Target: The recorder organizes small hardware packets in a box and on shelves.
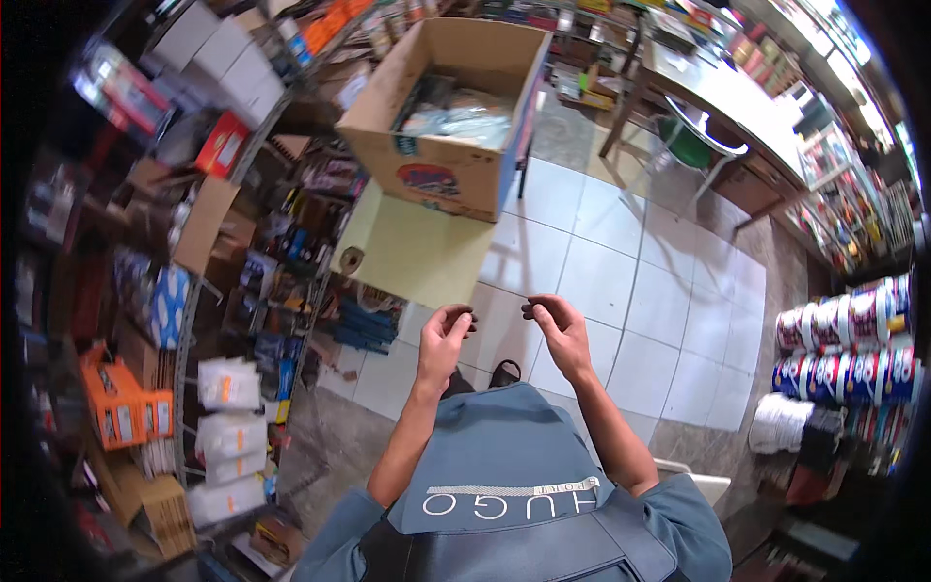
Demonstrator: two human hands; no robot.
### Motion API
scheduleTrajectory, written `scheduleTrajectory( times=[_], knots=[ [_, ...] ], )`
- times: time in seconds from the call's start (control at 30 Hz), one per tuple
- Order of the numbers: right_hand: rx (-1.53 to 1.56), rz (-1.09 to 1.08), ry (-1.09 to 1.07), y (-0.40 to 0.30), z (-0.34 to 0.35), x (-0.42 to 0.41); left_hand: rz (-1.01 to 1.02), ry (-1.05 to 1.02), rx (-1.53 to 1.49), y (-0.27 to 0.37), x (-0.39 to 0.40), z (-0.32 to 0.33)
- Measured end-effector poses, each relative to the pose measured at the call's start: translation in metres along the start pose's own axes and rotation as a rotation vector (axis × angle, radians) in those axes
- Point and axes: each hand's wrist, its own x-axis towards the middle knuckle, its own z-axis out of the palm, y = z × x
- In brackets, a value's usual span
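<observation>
My left hand [445, 338] is raised in front of my body, fingers curled towards the thumb, with dark fingertips. Nothing shows in it. My right hand [560, 331] hovers to its right, also curled, its thumb near dark fingertips, and no object is visible in it. A gap separates the two hands over the tiled floor. Beyond my left hand lies a pale yellow tabletop [422, 251] with a roll of tape [351, 260] at its left edge. On the far part of that top stands an open cardboard box [444, 178] holding plastic-wrapped packages [465, 120].
Crowded metal shelving [251, 156] runs along the left, with white packets [229, 436] and an orange carton [120, 400]. At the upper right are a wooden desk [727, 94] and a green-seated chair [687, 142]. Paint pails [844, 375] are stacked at the right.
</observation>
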Motion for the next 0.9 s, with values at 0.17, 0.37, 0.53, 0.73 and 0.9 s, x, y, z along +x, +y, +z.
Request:
scheduleTrajectory(
  times=[0.17, 0.37, 0.53, 0.73, 0.9],
  knots=[
    [0.028, -0.088, 0.194, -0.004, -0.058, 0.006, 0.043, -0.262, 0.166, 0.024, 0.030, 0.072],
    [0.055, -0.099, 0.309, -0.019, -0.092, 0.035, 0.098, -0.344, 0.171, 0.047, 0.083, 0.109],
    [0.051, -0.132, 0.289, -0.039, -0.104, 0.096, 0.190, -0.259, 0.130, 0.078, 0.135, 0.121],
    [0.007, -0.175, 0.131, -0.082, -0.089, 0.205, 0.294, -0.142, 0.017, 0.145, 0.180, 0.108],
    [-0.037, -0.302, 0.013, -0.126, -0.059, 0.299, 0.427, 0.040, -0.015, 0.185, 0.214, 0.071]
  ],
)
